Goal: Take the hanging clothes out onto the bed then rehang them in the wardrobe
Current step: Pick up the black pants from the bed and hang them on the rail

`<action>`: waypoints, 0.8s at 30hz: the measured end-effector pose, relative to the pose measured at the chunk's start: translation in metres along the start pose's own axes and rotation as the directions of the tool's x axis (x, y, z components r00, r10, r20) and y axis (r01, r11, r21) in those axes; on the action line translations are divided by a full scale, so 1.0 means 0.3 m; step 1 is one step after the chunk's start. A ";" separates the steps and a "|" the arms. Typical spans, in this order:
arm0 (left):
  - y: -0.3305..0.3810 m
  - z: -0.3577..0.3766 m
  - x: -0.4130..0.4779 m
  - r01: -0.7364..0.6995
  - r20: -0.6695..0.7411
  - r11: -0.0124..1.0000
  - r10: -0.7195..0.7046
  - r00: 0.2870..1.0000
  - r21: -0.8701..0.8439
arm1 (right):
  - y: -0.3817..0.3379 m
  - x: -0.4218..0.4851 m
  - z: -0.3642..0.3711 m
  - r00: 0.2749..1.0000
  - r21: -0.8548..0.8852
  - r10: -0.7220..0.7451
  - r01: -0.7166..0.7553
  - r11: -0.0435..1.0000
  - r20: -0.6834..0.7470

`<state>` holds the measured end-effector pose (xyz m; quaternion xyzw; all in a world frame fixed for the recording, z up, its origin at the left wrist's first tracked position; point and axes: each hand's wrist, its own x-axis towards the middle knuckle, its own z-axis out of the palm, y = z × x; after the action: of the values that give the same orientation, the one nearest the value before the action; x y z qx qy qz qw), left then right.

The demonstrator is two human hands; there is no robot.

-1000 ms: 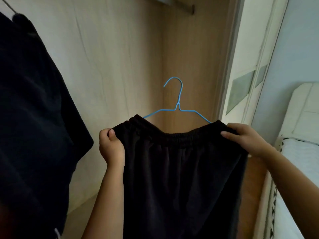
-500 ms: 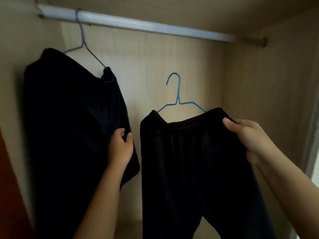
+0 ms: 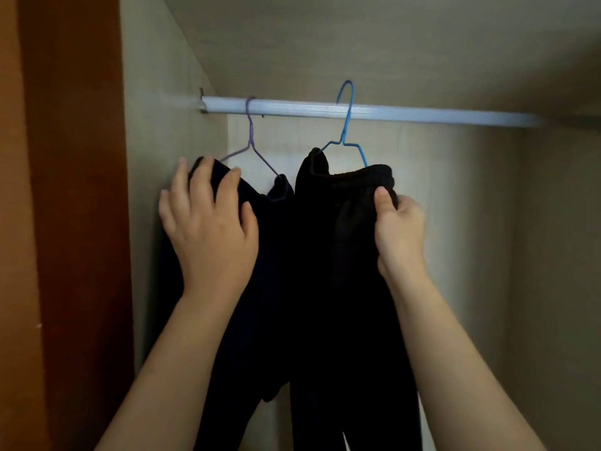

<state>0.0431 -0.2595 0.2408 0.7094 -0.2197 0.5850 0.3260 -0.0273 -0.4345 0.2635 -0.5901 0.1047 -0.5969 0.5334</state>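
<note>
Black trousers hang on a blue wire hanger whose hook is raised at the silver wardrobe rail. My right hand grips the right end of their elastic waistband. To the left, a dark garment hangs from a purple hanger hooked over the rail. My left hand lies flat on that garment's upper left shoulder, fingers spread, pressing it toward the wardrobe's left wall.
The wardrobe's pale wood back and side walls enclose the rail. An orange-brown panel stands at the far left. The rail's right half carries no hangers.
Both hands have risen. The blue hanger's hook went from below the rail up to it. My left hand shifted from the dark garment's edge up to its shoulder and pushed it left.
</note>
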 end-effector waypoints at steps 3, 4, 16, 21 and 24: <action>-0.017 -0.017 0.024 0.139 0.132 0.987 -0.149 0.980 0.081 | -0.005 0.032 0.079 1.000 -0.069 -0.004 0.003 0.998 -0.015; -0.023 -0.021 0.027 0.190 0.168 0.976 -0.207 0.964 0.109 | -0.006 0.044 0.099 1.000 -0.088 -0.001 -0.001 0.996 -0.017; -0.073 -0.034 0.024 0.361 0.271 0.931 -0.336 0.902 -0.048 | 0.002 0.061 0.212 0.999 -0.297 -0.034 0.043 0.954 0.035; -0.052 -0.020 0.016 0.288 0.346 0.941 -0.215 0.913 -0.175 | -0.023 0.070 0.231 0.999 -0.333 -0.031 0.035 0.942 0.017; -0.044 -0.012 0.011 0.290 0.341 0.929 -0.202 0.918 -0.231 | -0.045 0.109 0.233 1.000 -0.350 0.003 0.000 0.937 0.007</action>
<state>0.0505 -0.2476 0.2416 0.7623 -0.2561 0.3830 0.4547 0.0315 -0.4183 0.3128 -0.6777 0.2075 -0.5661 0.4210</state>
